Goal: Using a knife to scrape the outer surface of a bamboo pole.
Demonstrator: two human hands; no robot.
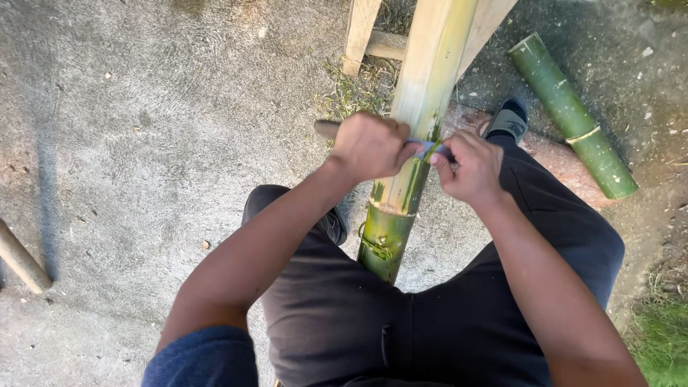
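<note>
While both hands (423, 158) clasp it, blade (430, 148) meets bamboo (423, 86).

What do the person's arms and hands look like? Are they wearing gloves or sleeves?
No gloves: the left hand and right hand are both bare, with no rings or watch showing. The forearms are bare too. A short blue sleeve covers the left upper arm. The right arm's sleeve is out of view.

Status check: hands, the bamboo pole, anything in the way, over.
Left hand grips knife handle; right hand pinches blade end. Blade across half-peeled bamboo pole between knees. Cut bamboo piece lies aside, clear.
</note>
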